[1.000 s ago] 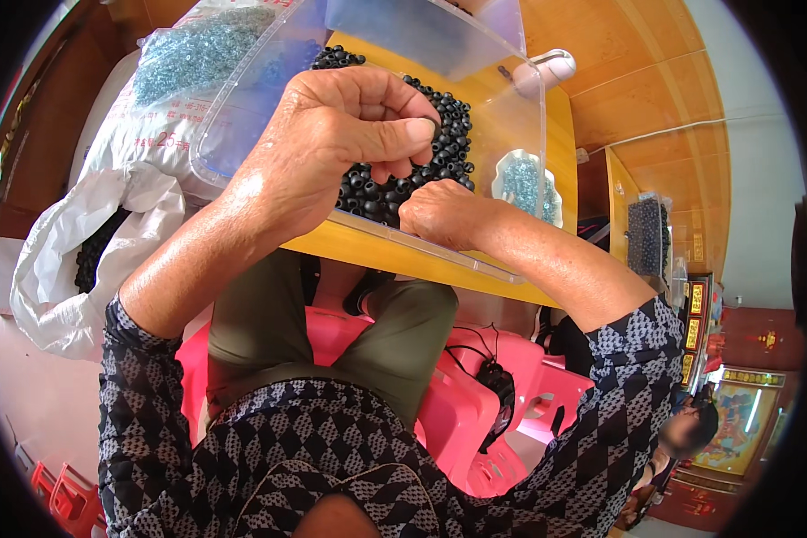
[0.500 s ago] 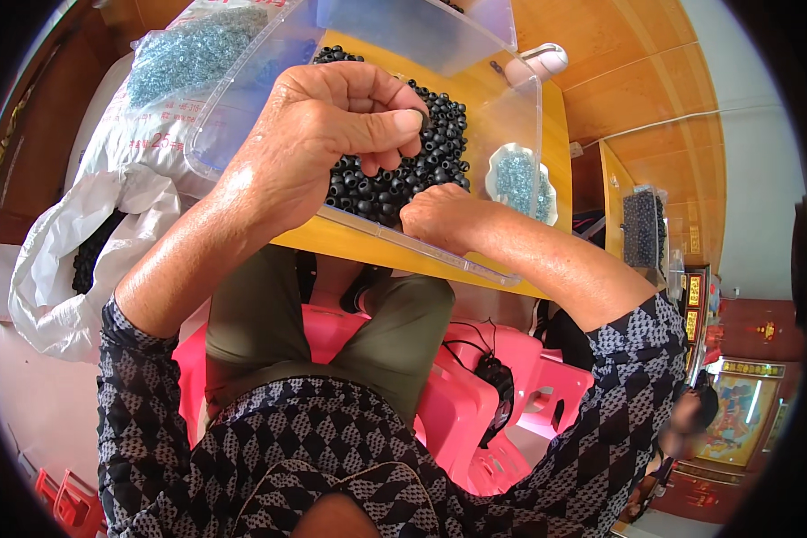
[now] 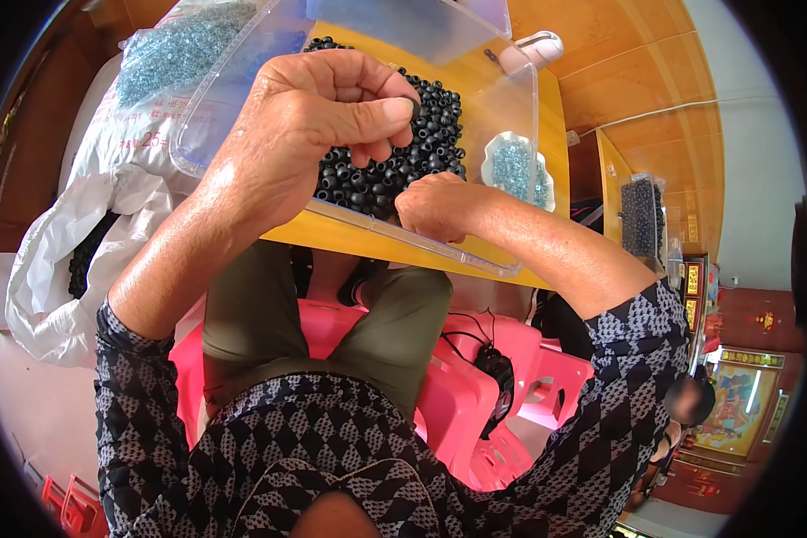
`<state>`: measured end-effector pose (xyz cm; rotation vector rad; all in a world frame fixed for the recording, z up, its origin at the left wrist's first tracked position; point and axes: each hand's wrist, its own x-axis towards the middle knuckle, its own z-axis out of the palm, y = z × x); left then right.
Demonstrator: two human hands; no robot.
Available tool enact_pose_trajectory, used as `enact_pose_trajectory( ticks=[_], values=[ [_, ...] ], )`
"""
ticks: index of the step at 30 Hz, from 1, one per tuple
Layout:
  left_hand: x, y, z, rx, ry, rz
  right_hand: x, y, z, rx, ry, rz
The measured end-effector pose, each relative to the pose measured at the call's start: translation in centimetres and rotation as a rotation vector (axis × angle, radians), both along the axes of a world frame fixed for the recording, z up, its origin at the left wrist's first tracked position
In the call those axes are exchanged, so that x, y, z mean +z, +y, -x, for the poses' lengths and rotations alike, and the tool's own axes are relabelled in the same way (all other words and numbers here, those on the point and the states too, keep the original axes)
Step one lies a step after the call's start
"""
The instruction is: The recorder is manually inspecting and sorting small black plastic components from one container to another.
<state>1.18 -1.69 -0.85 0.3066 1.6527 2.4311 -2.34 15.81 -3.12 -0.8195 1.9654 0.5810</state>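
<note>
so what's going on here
A person's bare left hand pinches a small dark piece, perhaps a bead, above a clear plastic bin of loose round black beads. The bare right hand is low at the bin's near edge, its fingertips hidden. To the right is a white scalloped dish of pale blue translucent pieces.

Worktop (image 3: 552,117): storage bin (image 3: 421,31) on it, dish (image 3: 487,168) beside the bin's right wall.
Storage bin: beads (image 3: 439,134) inside.
Left hand (image 3: 332,103): above the beads, one bead (image 3: 415,108) in its pinch.
Right hand (image 3: 435,206): at the bin's near wall, right of the left hand.
Dish: small beads (image 3: 513,169) in it.
Sack (image 3: 134,148): left of the bin, a bag (image 3: 179,54) on it, an open sack (image 3: 40,260) before it.
</note>
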Motion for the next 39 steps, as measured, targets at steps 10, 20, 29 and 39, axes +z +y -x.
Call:
enact_pose_trajectory(
  ticks=[10,20,29,39],
  values=[
    [0.0,0.0,0.1,0.001,0.003,0.017,-0.3,1.3,0.8,-0.089,-0.062,0.113],
    [0.1,0.1,0.0,0.009,0.004,-0.004,0.1,2.9,1.1,-0.538,-0.232,0.620],
    [-0.1,0.1,0.2,0.020,-0.003,0.021,-1.4,2.6,0.5,-0.243,0.018,0.654],
    [0.0,0.1,0.1,-0.002,-0.014,0.021,-2.1,1.3,-0.3,-0.058,0.187,0.494]
  ],
)
